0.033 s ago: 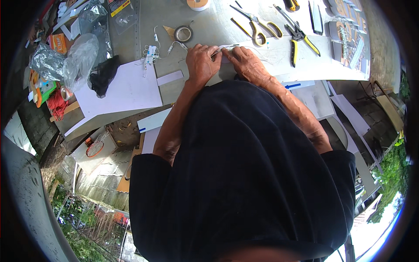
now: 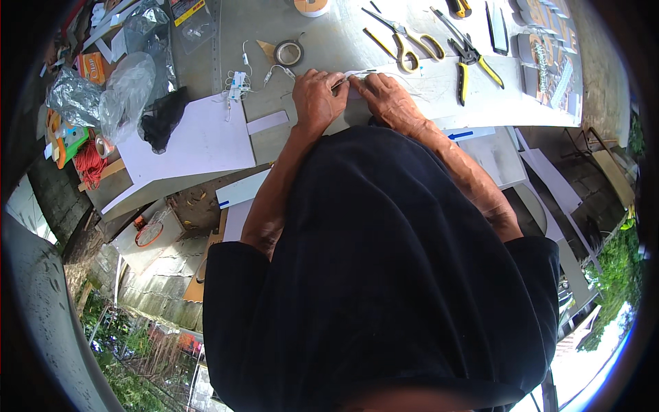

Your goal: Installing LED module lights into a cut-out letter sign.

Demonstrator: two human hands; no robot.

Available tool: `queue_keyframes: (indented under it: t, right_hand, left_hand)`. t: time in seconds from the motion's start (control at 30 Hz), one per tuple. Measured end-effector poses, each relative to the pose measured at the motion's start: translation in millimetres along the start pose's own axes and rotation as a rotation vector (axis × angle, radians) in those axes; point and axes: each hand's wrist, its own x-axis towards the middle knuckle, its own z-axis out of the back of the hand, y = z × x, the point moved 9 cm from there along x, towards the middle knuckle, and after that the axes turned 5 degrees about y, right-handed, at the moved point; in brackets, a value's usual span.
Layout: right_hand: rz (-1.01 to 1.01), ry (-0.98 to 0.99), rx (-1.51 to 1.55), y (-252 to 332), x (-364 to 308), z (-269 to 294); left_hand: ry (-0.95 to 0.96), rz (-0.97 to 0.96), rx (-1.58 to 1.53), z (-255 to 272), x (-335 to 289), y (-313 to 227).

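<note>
My left hand (image 2: 318, 97) and my right hand (image 2: 390, 103) are close together at the table's near edge, fingers closed in pinches. Between them run thin wires (image 2: 355, 73), partly hidden by my fingers, with a dark tip showing past my right fingertips. Left of my left hand, a white wire with small light modules (image 2: 279, 71) leads off to a bundle of white and blue modules (image 2: 238, 86). A roll of black tape (image 2: 288, 53) lies just beyond my left hand. Gold-handled scissors (image 2: 410, 60) rest beyond my right hand.
Yellow-and-black pliers (image 2: 473, 65) lie to the right, near channel-shaped pieces (image 2: 542, 58). White sheets (image 2: 199, 137) cover the left front. Plastic bags (image 2: 127, 96), a black cloth (image 2: 163, 122) and red cord (image 2: 89, 165) sit at far left. A cutter (image 2: 461, 8) is at the back.
</note>
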Motion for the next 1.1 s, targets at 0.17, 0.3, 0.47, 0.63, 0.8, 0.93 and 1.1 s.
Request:
queue_keyframes:
  t: [0.17,0.3,0.47,0.63,0.8,0.93,1.1]
  right_hand:
    - [0.026,-0.033,0.021,3,-1,7]
    - [0.036,-0.084,0.073,1,-7,12]
    - [0.052,-0.085,0.153,3,-7,19]
    - [0.039,-0.095,0.174,1,-8,17]
    - [0.016,-0.092,0.177,1,-7,20]
    - [0.012,-0.095,0.157,2,-4,20]
    - [0.025,-0.141,0.219,0,-2,19]
  left_hand:
    - [-0.008,0.0,-0.003,-1,1,1]
    - [0.001,-0.012,-0.034,-3,5,2]
    - [-0.042,-0.007,-0.079,-3,5,3]
    - [0.0,0.037,-0.086,-7,7,6]
    - [-0.029,0.026,-0.076,-6,5,7]
    - [0.009,0.027,-0.088,-7,7,4]
    - [-0.005,0.041,-0.113,-6,6,5]
